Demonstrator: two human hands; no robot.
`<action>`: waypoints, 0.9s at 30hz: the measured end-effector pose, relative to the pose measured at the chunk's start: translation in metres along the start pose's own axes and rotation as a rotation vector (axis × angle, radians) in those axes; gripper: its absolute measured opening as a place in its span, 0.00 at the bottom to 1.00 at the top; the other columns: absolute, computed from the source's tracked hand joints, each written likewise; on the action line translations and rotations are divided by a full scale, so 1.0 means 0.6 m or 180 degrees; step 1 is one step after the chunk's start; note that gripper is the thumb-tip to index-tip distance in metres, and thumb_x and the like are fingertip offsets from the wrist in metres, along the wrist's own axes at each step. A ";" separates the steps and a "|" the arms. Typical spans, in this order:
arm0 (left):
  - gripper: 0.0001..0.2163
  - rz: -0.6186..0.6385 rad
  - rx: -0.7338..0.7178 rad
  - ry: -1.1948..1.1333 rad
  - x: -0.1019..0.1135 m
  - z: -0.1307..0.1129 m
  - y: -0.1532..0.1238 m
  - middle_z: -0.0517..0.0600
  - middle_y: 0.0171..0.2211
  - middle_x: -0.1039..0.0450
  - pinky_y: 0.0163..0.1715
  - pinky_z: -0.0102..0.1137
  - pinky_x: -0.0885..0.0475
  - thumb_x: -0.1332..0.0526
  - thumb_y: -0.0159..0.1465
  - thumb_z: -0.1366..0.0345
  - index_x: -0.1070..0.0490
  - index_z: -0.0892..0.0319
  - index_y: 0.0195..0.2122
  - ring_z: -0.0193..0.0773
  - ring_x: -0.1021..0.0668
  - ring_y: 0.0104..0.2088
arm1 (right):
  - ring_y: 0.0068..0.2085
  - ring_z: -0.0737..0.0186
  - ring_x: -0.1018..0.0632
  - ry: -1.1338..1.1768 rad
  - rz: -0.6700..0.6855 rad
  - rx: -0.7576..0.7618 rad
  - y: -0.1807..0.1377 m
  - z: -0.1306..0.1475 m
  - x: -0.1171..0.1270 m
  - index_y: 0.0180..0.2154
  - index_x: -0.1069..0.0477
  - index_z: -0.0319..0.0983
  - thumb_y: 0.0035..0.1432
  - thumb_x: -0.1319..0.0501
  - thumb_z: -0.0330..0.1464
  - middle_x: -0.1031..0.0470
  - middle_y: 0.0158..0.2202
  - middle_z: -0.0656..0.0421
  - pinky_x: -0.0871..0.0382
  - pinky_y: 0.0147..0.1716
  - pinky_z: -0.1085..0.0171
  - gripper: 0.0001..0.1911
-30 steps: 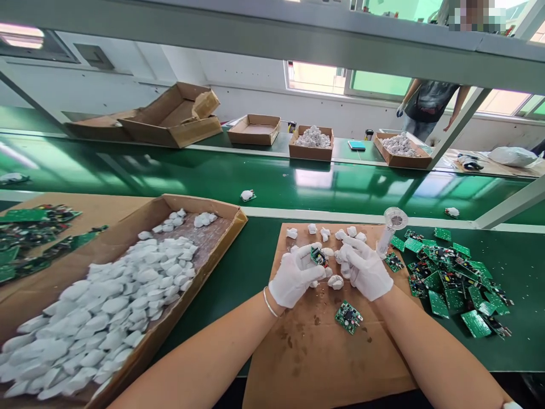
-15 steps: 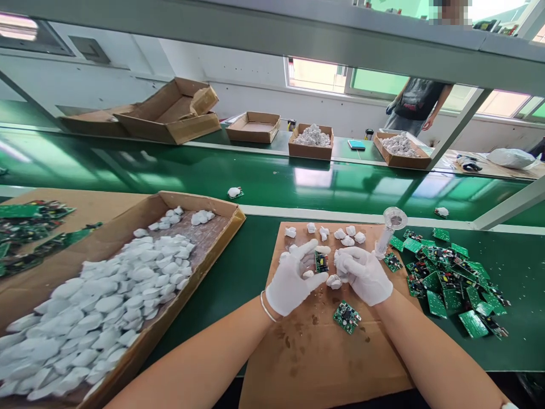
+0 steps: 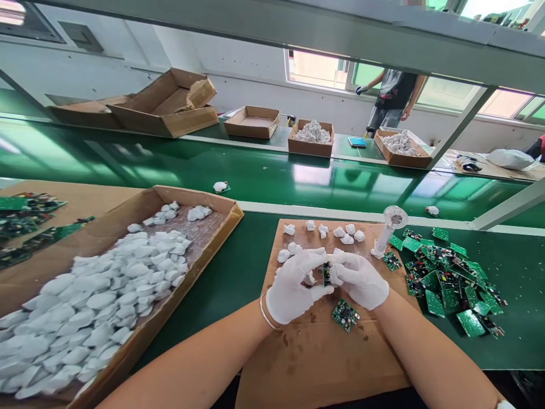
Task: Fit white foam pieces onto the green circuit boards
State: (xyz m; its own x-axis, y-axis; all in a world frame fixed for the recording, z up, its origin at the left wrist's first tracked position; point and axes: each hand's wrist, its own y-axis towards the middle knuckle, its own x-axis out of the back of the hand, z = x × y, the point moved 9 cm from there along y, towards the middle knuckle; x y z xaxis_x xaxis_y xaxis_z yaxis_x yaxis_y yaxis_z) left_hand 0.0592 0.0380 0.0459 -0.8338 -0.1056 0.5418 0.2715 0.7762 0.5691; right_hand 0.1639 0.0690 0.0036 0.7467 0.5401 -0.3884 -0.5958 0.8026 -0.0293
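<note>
Nearer the right hand [image 3: 364,279] now, the circuit board [image 3: 326,274] seemingly points away lengthwise.

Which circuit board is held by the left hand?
The board gripped in the left hand, seen nearly edge-on. The lone board just below lies on the cardboard; the pile at right lies untouched.

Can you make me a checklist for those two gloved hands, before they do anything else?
1. Left hand has a grip on a circuit board: ok.
2. Right hand is close beside that board: ok.
3. Right fingers hold a white lump: cannot tell, white glove and lump blend together.
4. Loose board lies on the cardboard: ok.
5. Board pile is neatly stacked: not ok, it's jumbled.
</note>
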 end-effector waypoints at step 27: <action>0.34 0.0195 -0.0503 0.0204 0.000 -0.046 0.007 0.55 0.53 0.28 0.55 0.46 0.33 0.31 0.54 0.65 0.41 0.56 0.61 0.50 0.28 0.55 | 0.19 0.73 0.37 0.0748 0.0008 -0.0093 -0.002 -0.011 -0.017 0.36 0.35 0.38 0.42 0.29 0.26 0.35 0.19 0.69 0.45 0.19 0.70 0.20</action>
State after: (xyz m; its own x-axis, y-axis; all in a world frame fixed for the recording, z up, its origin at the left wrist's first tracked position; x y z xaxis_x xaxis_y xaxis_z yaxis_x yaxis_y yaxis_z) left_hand 0.0737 0.0239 0.0653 -0.7825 -0.1045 0.6139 0.3972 0.6755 0.6212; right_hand 0.1550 0.0608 0.0019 0.6578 0.4655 -0.5921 -0.6084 0.7918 -0.0535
